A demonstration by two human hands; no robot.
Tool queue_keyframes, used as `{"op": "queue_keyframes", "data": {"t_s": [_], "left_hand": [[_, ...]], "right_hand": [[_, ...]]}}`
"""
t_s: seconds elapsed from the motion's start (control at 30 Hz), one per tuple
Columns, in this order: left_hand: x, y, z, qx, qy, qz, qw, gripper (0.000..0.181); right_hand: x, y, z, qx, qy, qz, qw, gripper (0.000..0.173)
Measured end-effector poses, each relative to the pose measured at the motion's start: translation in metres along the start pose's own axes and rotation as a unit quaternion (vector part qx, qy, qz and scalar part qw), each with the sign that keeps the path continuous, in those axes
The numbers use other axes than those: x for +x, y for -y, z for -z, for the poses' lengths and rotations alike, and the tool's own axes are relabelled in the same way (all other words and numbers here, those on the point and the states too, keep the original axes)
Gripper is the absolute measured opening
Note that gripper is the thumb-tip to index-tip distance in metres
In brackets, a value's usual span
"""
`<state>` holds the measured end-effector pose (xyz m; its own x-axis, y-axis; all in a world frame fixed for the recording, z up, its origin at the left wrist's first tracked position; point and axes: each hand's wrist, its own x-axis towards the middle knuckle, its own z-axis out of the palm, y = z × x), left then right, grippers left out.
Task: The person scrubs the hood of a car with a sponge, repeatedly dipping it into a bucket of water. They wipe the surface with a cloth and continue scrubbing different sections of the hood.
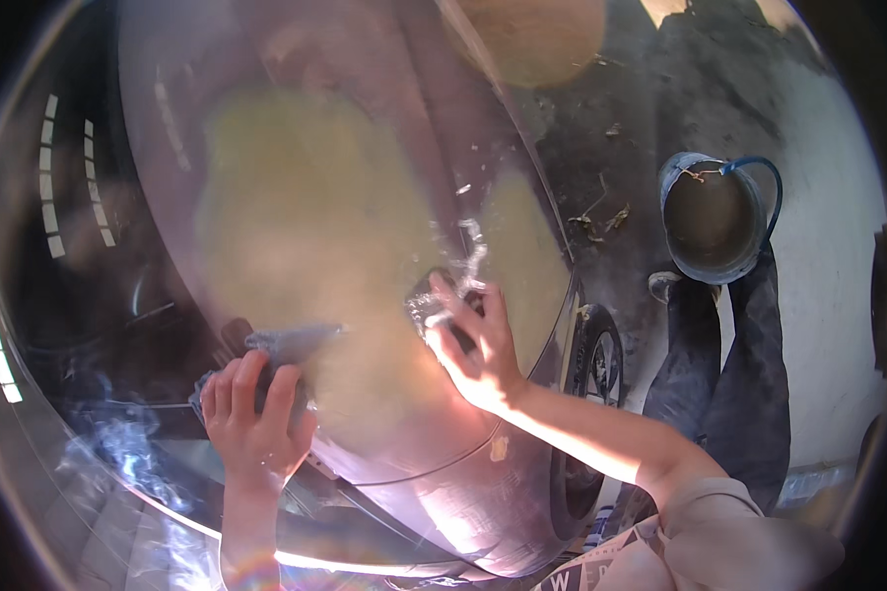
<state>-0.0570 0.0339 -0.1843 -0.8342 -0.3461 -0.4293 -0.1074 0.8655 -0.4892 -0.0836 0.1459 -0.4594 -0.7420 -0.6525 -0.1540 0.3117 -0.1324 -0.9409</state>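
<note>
A mauve car body panel (355,44) with a broad yellowish, filler-like patch (303,199) spreads before me. My left hand (255,410) holds a bunched grey-blue cloth (288,341) at the panel's edge, beside dark window glass (74,295). The cloth's free end lies over the patch and is blurred. With my right hand (480,340) I grip a dark block or pad (425,299) against the panel, near a seam; its exact kind is hard to tell. Wet, shiny streaks (473,247) run just beyond those fingers. Another yellowish area (525,266) covers the panel right of the seam.
A bucket (713,218) with a blue handle and murky liquid stands on the floor to the right, near dark-trousered legs (739,384). A car wheel (599,354) shows below the panel. Scraps of debris (617,216) lie on the dark floor.
</note>
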Motion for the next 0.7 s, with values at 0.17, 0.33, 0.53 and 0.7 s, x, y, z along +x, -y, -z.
{"op": "queue_keyframes", "data": {"t_s": [0.17,0.33,0.53,0.7], "left_hand": [[0.021,-0.001,-0.022,-0.031,-0.036,-0.021,0.999,0.024],[0.025,0.0,-0.011,-0.029,0.006,0.001,1.0,0.028],[0.025,-0.004,-0.014,-0.025,0.003,0.025,0.999,0.028],[0.022,-0.004,-0.018,-0.018,-0.009,0.024,1.0,0.034]], "right_hand": [[0.075,-0.028,-0.014,-0.011,-0.048,0.005,0.999,0.046],[0.054,-0.018,-0.009,-0.029,-0.05,0.022,0.998,0.047],[0.057,-0.017,-0.01,0.011,-0.053,0.018,0.998,0.045],[0.097,-0.03,-0.025,-0.025,-0.091,0.038,0.995,0.045]]}}
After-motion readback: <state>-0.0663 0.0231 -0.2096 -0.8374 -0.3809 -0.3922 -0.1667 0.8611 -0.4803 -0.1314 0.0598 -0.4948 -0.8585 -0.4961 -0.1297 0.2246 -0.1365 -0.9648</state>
